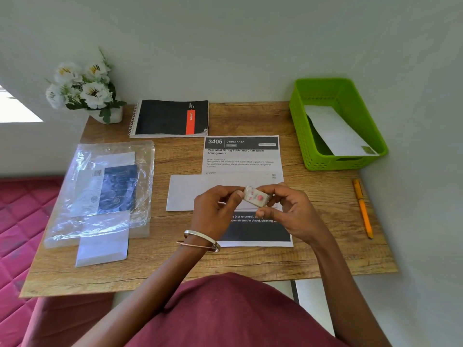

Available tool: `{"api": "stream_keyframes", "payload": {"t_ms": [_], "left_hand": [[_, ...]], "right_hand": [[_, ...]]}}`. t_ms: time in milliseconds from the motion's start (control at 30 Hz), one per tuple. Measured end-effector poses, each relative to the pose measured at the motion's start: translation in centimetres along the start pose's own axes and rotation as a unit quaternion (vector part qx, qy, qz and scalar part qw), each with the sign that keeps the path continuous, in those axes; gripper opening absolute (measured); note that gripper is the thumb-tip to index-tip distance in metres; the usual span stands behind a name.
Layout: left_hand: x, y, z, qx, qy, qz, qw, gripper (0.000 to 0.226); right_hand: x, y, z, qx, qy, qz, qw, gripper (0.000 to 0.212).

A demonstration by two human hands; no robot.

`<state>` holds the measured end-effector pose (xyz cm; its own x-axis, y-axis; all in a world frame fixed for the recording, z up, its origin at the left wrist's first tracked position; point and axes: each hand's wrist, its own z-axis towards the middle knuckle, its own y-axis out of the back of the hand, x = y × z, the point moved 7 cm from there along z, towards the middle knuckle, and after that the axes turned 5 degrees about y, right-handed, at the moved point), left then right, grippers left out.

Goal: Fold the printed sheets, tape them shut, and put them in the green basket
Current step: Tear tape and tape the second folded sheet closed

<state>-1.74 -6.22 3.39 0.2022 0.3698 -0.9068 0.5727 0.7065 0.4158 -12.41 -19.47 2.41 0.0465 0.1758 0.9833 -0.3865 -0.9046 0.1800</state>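
Both hands, left hand [215, 209] and right hand [288, 209], pinch the small tape dispenser [256, 196]; risk: unweighted folded sheet [185, 192] springs open before taping.

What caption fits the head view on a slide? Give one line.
Both hands, left hand and right hand, hold a small tape roll above a folded sheet; one already lies in the green basket.

bare desk [323, 196] between sheet [241, 159] and basket [313, 146], pen [363, 209] lying across it
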Motion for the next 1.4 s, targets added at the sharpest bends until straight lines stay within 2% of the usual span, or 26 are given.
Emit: {"api": "stream_keyframes", "payload": {"t_ms": [233,400,600,700,800,900,1067,1400], "left_hand": [[0.2,1.0,0.1,-0.046,-0.003,0.024,0.999,0.013],[-1.3,2.2,-0.6,-0.098,-0.071,0.067,0.99,0.009],[-2.4,2.1,-1.1,-0.072,-0.12,0.109,0.984,0.015],[-2.2,2.3,-1.3,-0.092,-0.107,0.114,0.983,0.013],[-1.9,2.6,-1.3,-0.105,-0.077,0.101,0.986,0.009],[-1.4,2.8,-1.0,-0.105,-0.05,0.091,0.989,0.008],[-0.8,2.9,-0.7,-0.096,-0.028,0.074,0.992,0.006],[0.7,2.2,-0.2,-0.035,0.021,0.013,0.999,0.009]], "right_hand": [[0.7,-0.8,0.2,0.015,-0.011,0.003,1.0,0.035],[0.7,-1.0,0.6,-0.007,-0.009,-0.062,0.998,0.035],[1.7,-1.6,1.1,-0.028,0.041,-0.175,0.983,0.031],[3.0,-2.6,1.2,-0.03,0.118,-0.27,0.955,0.024],[3.9,-3.8,1.1,-0.034,0.19,-0.365,0.911,0.019],[4.4,-4.6,1.0,-0.043,0.214,-0.426,0.878,0.018],[4.8,-5.1,1.0,-0.051,0.221,-0.477,0.849,0.024],[4.3,-4.5,0.8,-0.044,0.185,-0.433,0.881,0.022]]}}
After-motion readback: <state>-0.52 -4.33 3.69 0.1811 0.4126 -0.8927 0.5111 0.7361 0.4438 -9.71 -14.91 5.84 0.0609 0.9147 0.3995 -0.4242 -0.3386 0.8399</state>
